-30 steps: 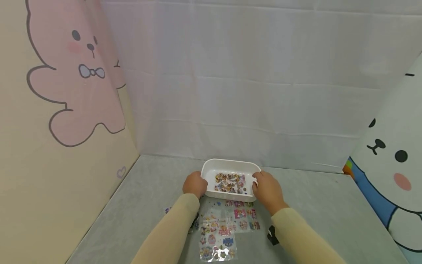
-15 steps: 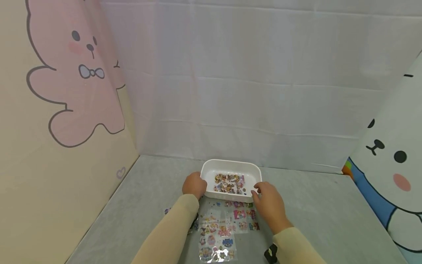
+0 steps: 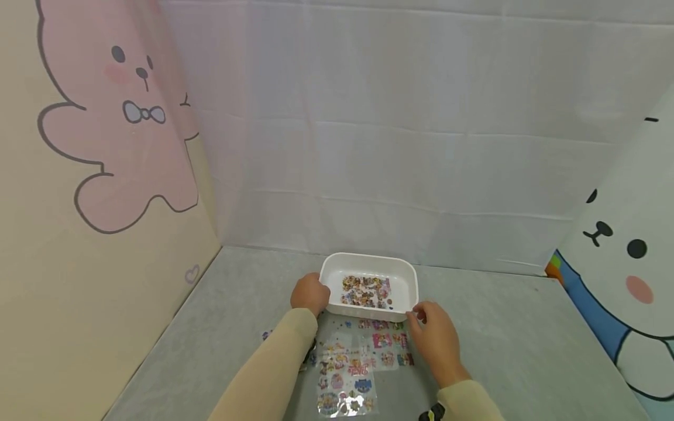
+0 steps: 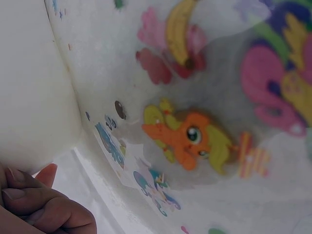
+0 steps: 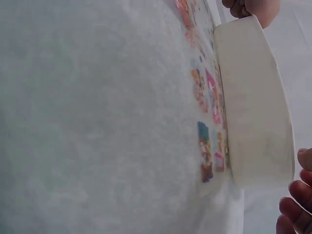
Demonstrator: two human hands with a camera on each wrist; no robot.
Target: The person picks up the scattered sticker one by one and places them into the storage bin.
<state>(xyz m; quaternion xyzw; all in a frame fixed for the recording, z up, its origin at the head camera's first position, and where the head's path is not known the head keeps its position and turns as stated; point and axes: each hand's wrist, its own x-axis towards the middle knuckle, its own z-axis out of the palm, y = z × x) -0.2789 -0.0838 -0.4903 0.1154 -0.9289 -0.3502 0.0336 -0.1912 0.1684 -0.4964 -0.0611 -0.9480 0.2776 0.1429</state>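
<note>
A white plastic tray (image 3: 365, 264) stands toward the back of the grey table, with small colourful stickers (image 3: 367, 290) lying in it. My left hand (image 3: 310, 294) grips its left end; in the left wrist view the curled fingers (image 4: 44, 204) are beside the white wall. At the front right corner is my right hand (image 3: 434, 336), its thumb and forefinger close to the rim. The right wrist view has these loosely bent fingers (image 5: 295, 207) beside the tray wall (image 5: 256, 102), apparently not wrapped round it. Clear sticker sheets (image 3: 347, 374) lie in front of the tray.
The grey table (image 3: 526, 345) extends to both sides. A white cloth wall (image 3: 389, 117) rises behind the tray. A cream wall with a pink bear (image 3: 121, 134) borders the left, and a white bear print (image 3: 621, 251) the right. The left forearm covers part of the sheets.
My right hand has let go of the tray's right end and moved down toward me to the front right corner. The left hand and tray stay in place.
</note>
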